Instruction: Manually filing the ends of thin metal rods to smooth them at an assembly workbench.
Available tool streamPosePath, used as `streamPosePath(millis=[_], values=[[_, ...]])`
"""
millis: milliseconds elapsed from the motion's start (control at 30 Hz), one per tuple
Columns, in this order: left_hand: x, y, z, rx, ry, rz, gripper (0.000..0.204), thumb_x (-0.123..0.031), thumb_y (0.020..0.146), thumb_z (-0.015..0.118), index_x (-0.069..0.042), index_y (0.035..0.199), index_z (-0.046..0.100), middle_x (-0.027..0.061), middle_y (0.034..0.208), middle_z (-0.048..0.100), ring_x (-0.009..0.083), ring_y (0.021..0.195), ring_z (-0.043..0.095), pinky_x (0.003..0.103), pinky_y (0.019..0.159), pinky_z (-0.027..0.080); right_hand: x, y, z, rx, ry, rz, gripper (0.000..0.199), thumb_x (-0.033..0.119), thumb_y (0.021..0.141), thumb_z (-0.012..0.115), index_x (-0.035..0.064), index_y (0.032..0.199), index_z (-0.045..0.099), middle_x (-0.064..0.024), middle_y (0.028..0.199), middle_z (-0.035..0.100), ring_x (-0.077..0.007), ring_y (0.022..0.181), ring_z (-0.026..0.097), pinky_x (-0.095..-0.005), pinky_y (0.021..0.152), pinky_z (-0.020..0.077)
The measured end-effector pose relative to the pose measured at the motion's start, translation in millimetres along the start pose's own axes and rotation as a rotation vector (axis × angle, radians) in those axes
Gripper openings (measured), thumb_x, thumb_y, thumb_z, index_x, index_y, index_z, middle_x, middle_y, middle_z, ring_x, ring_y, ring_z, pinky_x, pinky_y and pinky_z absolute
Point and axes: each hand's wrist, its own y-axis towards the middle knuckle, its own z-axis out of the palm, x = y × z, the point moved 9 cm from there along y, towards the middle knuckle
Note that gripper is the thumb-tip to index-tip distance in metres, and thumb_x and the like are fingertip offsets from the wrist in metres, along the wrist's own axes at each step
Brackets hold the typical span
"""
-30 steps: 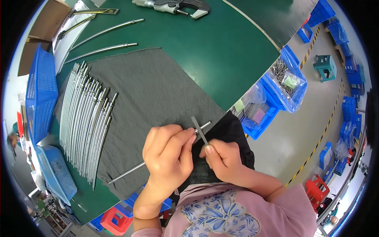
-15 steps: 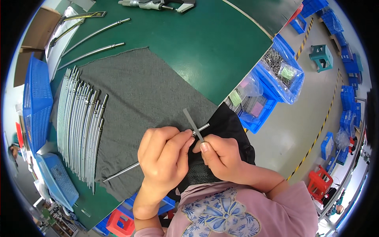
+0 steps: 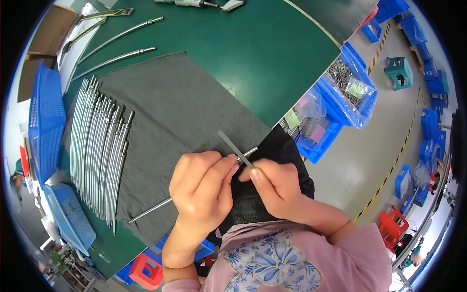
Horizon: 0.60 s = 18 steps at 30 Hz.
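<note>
Head view: left hand (image 3: pixel 202 187) clamped on rod (image 3: pixel 151 210), near centre over grey cloth (image 3: pixel 185 112). Right hand (image 3: pixel 275 187) pinches flat strip (image 3: pixel 229 143). Rod likely stiff, light, slippery; grip mid-shaft.

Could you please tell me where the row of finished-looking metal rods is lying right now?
The metal rods lie on the left part of the grey cloth, beside the blue basket.

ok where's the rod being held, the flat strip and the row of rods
rod (image 3: pixel 151 210) head view, bare shaft left of the left hand
flat strip (image 3: pixel 227 142) head view, free upper end
row of rods (image 3: pixel 97 160) head view, middle of the row
</note>
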Motion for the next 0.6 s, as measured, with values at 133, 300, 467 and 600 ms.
streamPosePath(millis=[133,300,467,600], values=[[2,-1,2,0.0,-0.01,-0.005,0.021,0.004,0.063,0.073,0.0,0.082,0.067,0.0076,0.077,0.059,0.0237,0.064,0.055,0.033,0.055,0.044,-4,-11,3,-0.002,-0.005,0.005,0.011,0.005,0.091,0.052,0.0007,0.088,0.063,-0.0138,0.07,0.064,-0.0251,0.058,0.066,-0.0317,0.052,0.0491],[0,2,0,0.006,0.012,-0.001,0.021,0.005,0.062,0.073,-0.001,0.082,0.067,0.008,0.078,0.059,0.0235,0.064,0.055,0.033,0.055,0.044,4,8,6,0.004,0.005,-0.017,0.009,0.004,0.091,0.053,0.0012,0.091,0.062,-0.0138,0.074,0.066,-0.0276,0.062,0.067,-0.032,0.054,0.0511],[1,2,1,0.016,-0.013,-0.017,0.023,0.005,0.062,0.074,-0.001,0.083,0.067,0.0076,0.078,0.059,0.0234,0.065,0.055,0.033,0.055,0.044,-2,-7,6,0.033,0.03,0.006,0.009,0.003,0.091,0.053,0.0012,0.094,0.061,-0.0134,0.074,0.066,-0.028,0.062,0.067,-0.0321,0.053,0.0503],[1,1,1,0.023,-0.018,-0.025,0.023,0.005,0.062,0.074,-0.001,0.083,0.067,0.0074,0.078,0.059,0.0234,0.065,0.055,0.033,0.055,0.044,-4,-7,10,0.004,0.06,0.003,0.009,0.003,0.091,0.052,0.0008,0.092,0.06,-0.0139,0.073,0.065,-0.0278,0.06,0.066,-0.0317,0.052,0.0494]])
